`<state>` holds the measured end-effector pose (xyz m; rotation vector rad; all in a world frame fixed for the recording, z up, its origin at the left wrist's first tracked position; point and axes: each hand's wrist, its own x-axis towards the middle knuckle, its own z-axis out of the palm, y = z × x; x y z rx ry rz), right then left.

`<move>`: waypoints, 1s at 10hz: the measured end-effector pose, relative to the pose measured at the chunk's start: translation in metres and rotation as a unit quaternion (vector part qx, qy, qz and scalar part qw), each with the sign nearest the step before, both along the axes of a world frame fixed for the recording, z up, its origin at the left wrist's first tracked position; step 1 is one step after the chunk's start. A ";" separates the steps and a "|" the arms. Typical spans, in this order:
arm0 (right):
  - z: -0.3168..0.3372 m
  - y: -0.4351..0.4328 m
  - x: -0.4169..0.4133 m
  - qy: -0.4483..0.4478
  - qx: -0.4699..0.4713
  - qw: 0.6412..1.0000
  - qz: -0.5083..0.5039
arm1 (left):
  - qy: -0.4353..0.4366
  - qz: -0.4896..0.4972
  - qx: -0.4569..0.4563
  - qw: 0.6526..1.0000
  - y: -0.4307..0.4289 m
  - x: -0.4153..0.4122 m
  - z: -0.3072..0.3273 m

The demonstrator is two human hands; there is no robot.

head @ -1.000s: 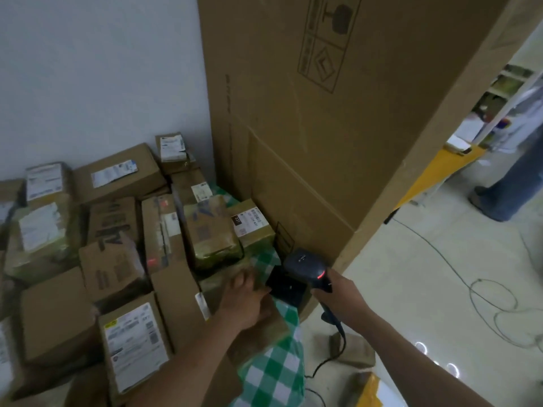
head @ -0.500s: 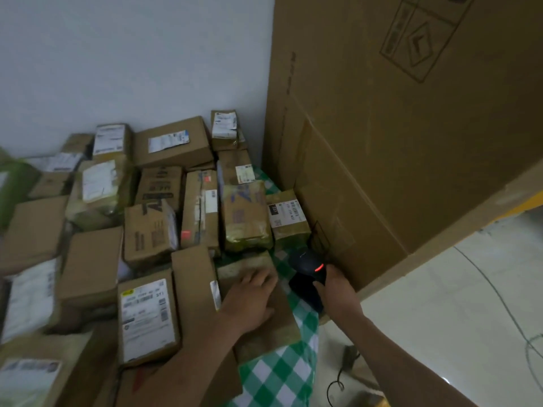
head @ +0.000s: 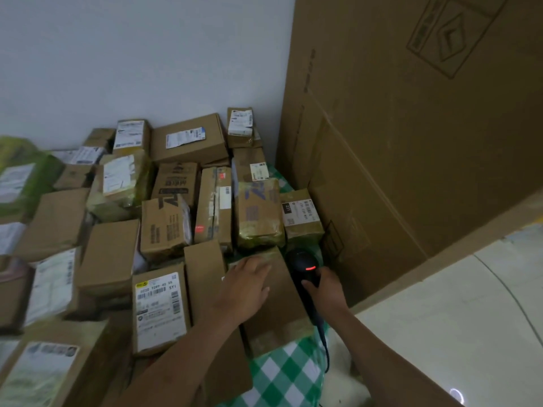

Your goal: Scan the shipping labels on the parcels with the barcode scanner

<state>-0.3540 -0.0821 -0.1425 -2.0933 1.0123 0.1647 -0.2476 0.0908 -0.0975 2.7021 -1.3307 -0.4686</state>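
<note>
Several cardboard parcels with white shipping labels lie packed together on a green-checked cloth (head: 282, 368). My right hand (head: 327, 292) grips the handle of a black barcode scanner (head: 302, 264), whose red light glows on top; its head points toward a small parcel with a white label (head: 299, 214). My left hand (head: 249, 284) rests flat, fingers spread, on a plain brown parcel (head: 282, 306) just left of the scanner. A labelled parcel (head: 158, 309) lies to the left of my left forearm.
A very large cardboard box (head: 411, 127) leans against the wall on the right, close to the scanner. The scanner cable (head: 324, 345) hangs down by the cloth's edge. Pale floor tiles (head: 470, 318) lie at lower right. A white wall stands behind the pile.
The view has swung left and down onto the pile. My left hand moved from the parcel's edge to lie flat on its top. The scanner stays in my right hand.
</note>
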 end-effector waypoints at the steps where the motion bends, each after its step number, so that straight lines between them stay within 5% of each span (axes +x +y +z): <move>1: -0.002 -0.001 0.002 0.003 -0.032 0.999 0.023 | -0.006 -0.001 0.014 1.000 0.002 0.003 0.001; 3: -0.001 0.002 0.000 0.081 -0.093 0.991 0.051 | -0.013 -0.009 0.035 0.999 0.007 0.001 0.004; 6: 0.006 0.000 0.001 0.037 0.014 0.998 0.042 | -0.034 0.000 0.030 0.999 0.016 -0.006 0.017; 10: 0.087 0.010 -0.041 0.036 -0.083 0.986 0.138 | -0.053 0.127 0.037 0.990 0.062 -0.049 0.073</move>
